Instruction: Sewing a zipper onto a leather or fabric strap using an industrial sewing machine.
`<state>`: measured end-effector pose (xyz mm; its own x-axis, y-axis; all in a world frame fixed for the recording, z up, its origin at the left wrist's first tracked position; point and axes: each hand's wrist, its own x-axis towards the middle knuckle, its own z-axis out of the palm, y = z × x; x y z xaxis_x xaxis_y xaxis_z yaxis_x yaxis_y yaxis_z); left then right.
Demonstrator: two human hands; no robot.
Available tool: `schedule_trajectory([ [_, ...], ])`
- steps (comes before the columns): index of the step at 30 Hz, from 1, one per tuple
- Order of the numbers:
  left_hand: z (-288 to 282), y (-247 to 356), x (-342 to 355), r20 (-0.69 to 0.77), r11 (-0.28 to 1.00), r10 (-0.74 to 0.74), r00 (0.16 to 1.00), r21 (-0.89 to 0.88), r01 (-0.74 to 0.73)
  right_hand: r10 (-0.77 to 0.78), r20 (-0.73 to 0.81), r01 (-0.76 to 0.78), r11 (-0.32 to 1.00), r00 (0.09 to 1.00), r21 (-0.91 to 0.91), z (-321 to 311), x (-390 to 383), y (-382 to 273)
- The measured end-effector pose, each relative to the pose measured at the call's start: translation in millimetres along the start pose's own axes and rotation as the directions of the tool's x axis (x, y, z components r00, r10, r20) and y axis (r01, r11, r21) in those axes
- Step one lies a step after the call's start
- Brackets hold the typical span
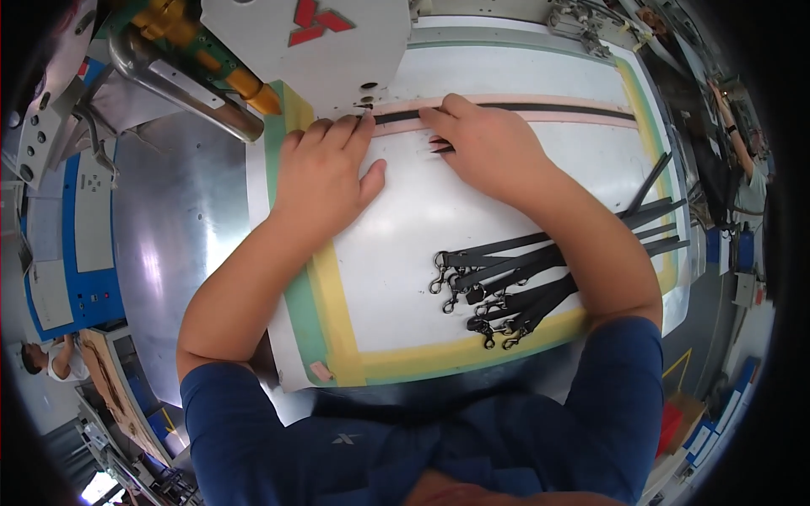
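Note:
A black webbing strap (557,107) lies straight along a pink-edged guide (582,118) on the white work plate (405,202). My left hand (327,169) rests flat near the strap's left end, fingers stretched forward and thumb apart. At the strap, my right hand (494,148) has its forefinger and thumb close to the webbing. A small dark pointed tool (442,147), perhaps thread snips, pokes out from under its curled fingers; most of it is hidden. Several black straps with metal snap hooks (498,308) lie in a bunch by my right forearm, which covers part of them.
The white sewing machine head (308,55) stands just beyond my left hand. Beside it are a metal cylinder (181,80) and gold-coloured fittings (253,88). Yellow and green tape (337,325) borders the plate. A blue control panel (89,244) stands at left; other people are at both sides.

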<state>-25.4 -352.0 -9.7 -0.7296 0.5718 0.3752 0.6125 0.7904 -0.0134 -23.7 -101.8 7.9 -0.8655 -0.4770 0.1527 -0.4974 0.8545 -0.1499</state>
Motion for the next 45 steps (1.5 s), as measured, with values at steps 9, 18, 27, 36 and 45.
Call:
schedule_trajectory([
  [9,0.3,1.2,0.7,0.018,1.000,-0.005,1.000,-0.008,0.005,-0.063,-0.051,0.061,0.997,0.997,-0.051,-0.4,0.3,0.3],
  [18,-2.7,2.2,-2.1,0.065,0.999,-0.038,0.997,0.009,0.038,-0.067,-0.036,0.064,0.995,0.997,-0.076,-1.4,2.2,0.2],
  [27,-1.5,2.3,-2.4,0.083,0.999,-0.048,0.995,0.015,0.047,-0.077,-0.039,0.073,0.994,0.996,-0.084,0.1,2.5,0.1],
  [36,-3.9,3.6,-0.2,0.092,0.998,-0.055,0.994,0.019,0.053,-0.056,-0.028,0.054,0.995,0.998,-0.086,-0.6,2.8,-0.6],
  [45,-0.8,6.1,-1.5,0.033,0.999,-0.030,0.999,0.047,0.028,-0.017,-0.037,0.015,0.997,0.999,-0.072,1.4,0.7,-5.5],
])
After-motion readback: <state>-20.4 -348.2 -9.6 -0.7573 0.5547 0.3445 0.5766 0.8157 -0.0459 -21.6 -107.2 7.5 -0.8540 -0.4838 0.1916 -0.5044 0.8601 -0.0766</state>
